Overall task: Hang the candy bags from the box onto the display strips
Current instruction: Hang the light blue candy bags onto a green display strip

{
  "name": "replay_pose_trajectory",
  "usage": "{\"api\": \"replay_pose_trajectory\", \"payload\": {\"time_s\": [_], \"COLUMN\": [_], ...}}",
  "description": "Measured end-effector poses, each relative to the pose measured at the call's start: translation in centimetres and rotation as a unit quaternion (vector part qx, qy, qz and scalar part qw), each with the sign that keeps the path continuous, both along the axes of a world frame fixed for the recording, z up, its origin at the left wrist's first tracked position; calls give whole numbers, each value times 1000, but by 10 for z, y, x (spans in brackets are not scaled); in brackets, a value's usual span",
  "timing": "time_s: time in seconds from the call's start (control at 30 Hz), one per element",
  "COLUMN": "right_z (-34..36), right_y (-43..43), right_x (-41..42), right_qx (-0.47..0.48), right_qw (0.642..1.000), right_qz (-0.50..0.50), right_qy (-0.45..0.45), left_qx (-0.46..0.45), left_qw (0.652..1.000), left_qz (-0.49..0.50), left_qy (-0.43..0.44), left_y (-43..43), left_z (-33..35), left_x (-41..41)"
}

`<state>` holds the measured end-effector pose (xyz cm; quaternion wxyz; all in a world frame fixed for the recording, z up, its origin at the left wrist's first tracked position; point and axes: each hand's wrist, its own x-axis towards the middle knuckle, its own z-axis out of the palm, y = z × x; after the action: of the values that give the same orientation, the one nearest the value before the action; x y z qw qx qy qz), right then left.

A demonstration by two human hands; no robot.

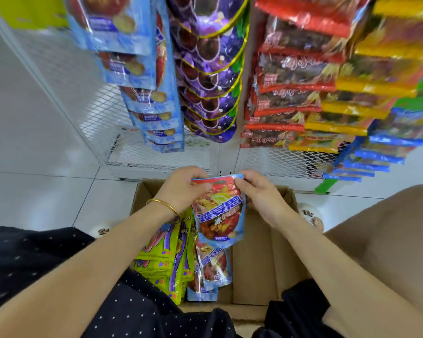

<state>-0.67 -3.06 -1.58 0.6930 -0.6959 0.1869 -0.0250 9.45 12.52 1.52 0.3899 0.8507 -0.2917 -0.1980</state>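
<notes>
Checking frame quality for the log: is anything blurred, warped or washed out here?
Head view: the hanging bags at the upper right are smeared by blur, while the held bag and both hands, left and right, are fairly sharp; wide-angle distortion fans the rack outward; lighting is even, with mild glare on the floor tiles.

Large blue-and-white characters are printed across the held candy bag [219, 211], too blurred to be read. White script on the hanging red bags [288, 93] is equally illegible.
</notes>
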Motion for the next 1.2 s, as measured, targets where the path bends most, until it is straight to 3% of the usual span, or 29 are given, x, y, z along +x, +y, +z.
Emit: {"api": "replay_pose_trajectory", "payload": {"time_s": [0.13,0.23,0.33,0.47,0.6,0.7,0.9,1.2], "right_z": [63,117,174,247,299,330,368,360], "right_y": [11,22,33,44,50,57,59,50], "right_x": [11,27,45,69,101,126,169,198], "right_qx": [-118,-282,-326,-378,-395,-434,-456,-446], "right_qw": [988,942,906,840,809,784,808,813], "right_qz": [24,17,-6,-71,-102,-117,-117,-174], "right_qy": [-100,-182,-269,-382,-422,-428,-355,-332], "left_qx": [-51,-117,-185,-298,-352,-339,-313,-229], "left_qw": [998,992,980,939,898,898,929,947], "left_qz": [4,24,50,116,166,196,140,120], "left_qy": [-44,-31,-48,-130,-207,-200,-140,-193], "left_y": [13,27,40,46,32,21,10,0], "left_z": [47,95,160,240,302,335,361,357], "left_x": [2,12,25,52,98,133,161,173]}}
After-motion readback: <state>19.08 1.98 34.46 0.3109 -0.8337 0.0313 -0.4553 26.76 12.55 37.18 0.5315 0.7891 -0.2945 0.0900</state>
